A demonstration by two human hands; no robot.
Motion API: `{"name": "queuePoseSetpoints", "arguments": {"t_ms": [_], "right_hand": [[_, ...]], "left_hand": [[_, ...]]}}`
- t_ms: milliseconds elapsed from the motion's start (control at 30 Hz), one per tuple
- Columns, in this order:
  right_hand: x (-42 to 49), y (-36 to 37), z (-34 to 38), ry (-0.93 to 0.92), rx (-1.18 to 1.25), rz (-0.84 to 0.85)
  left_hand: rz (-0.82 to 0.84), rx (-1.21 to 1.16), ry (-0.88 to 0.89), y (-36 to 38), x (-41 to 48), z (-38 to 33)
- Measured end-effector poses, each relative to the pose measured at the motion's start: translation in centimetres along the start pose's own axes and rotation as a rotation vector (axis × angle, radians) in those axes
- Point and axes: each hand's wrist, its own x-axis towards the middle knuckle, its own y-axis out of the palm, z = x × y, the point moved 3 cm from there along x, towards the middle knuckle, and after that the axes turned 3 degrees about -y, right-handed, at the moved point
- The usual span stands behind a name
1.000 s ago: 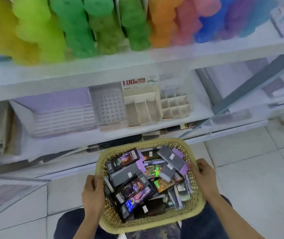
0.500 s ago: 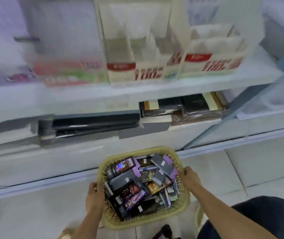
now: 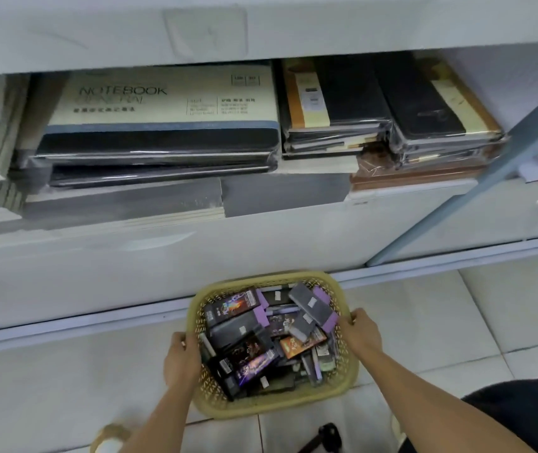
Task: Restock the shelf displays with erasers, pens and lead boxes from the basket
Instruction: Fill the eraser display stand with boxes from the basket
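Observation:
A yellow woven plastic basket (image 3: 262, 409) sits low over the tiled floor, in front of the bottom shelf. It is heaped with several small dark and purple boxes (image 3: 254, 325), some with shiny printed fronts. My left hand (image 3: 181, 359) grips the basket's left rim. On the opposite side, my right hand (image 3: 360, 331) grips the right rim. Both forearms reach in from the bottom of the view.
The white bottom shelf (image 3: 261, 237) holds wrapped stacks of notebooks (image 3: 163, 125) and dark-covered books (image 3: 424, 112). A grey-blue upright post (image 3: 457, 194) slants at the right. White floor tiles (image 3: 457, 322) surround the basket. A dark knee (image 3: 522, 416) shows at bottom right.
The view has dropped from the upper shelves to the bottom shelf. The basket has come down toward the floor, both hands still on its rims.

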Motion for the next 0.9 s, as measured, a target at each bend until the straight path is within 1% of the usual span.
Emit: {"name": "queuePoseSetpoints", "arguments": {"t_ms": [67, 133, 167, 233, 300, 333, 367, 400, 467, 500, 533, 567, 633, 700, 767, 833, 900], "right_hand": [[-1.0, 0.0, 0.9, -0.071, -0.056, -0.11], [-2.4, 0.6, 2.3, -0.263, -0.208, -0.23], [-3.0, 1.0, 3.0, -0.349, -0.219, -0.249], [-3.8, 2.0, 4.0, -0.407, -0.149, -0.244], [-3.9, 2.6, 4.8, -0.457, -0.093, -0.291], [-3.8, 3.0, 5.3, -0.498, -0.044, -0.256], [-3.6, 3.6, 6.1, -0.551, 0.015, -0.16], [-3.6, 4.5, 7.0, -0.6, 0.047, -0.012], [-4.2, 7.1, 8.6, -0.652, -0.038, 0.28], [-4.5, 8.5, 9.0, -0.648, -0.118, 0.369], [-4.7, 9.8, 9.2, -0.638, -0.201, 0.399], [-4.9, 10.9, 9.2, -0.633, -0.272, 0.382], [-5.2, 11.8, 9.1, -0.636, -0.324, 0.307], [-5.2, 11.9, 8.8, -0.603, -0.305, 0.307], [-5.1, 11.3, 8.9, -0.567, -0.282, 0.392], [-5.1, 10.0, 9.4, -0.536, -0.193, 0.501], [-4.9, 8.1, 10.5, -0.575, -0.114, 0.552]], "left_hand": [[0.045, 0.058, 0.022, 0.2, 0.1, 0.7], [0.092, 0.061, 0.036, 0.3, 0.2, 1.4], [0.112, 0.047, 0.037, 0.4, 0.1, 1.7], [0.137, 0.031, 0.046, 0.6, -0.2, 2.2], [0.128, 0.011, 0.072, 0.5, -0.4, 2.3], [0.122, 0.002, 0.083, 0.5, -0.4, 2.2], [0.117, -0.002, 0.093, 0.4, -0.5, 2.1], [0.116, 0.002, 0.105, 0.3, -0.4, 2.0], [0.12, 0.048, 0.125, 0.0, -0.1, 1.9], [0.118, 0.084, 0.135, -0.1, 0.0, 1.9], [0.11, 0.12, 0.153, -0.2, 0.0, 1.8], [0.094, 0.145, 0.18, -0.3, -0.1, 1.8], [0.025, 0.171, 0.266, -0.8, -0.6, 1.5], [-0.062, 0.208, 0.43, -1.3, -1.5, 1.0], [-0.098, 0.244, 0.648, -1.6, -2.2, 0.0], [-0.024, 0.278, 0.821, -1.3, -2.8, -1.1], [0.161, 0.31, 0.894, -0.2, -3.4, -2.0]]}}
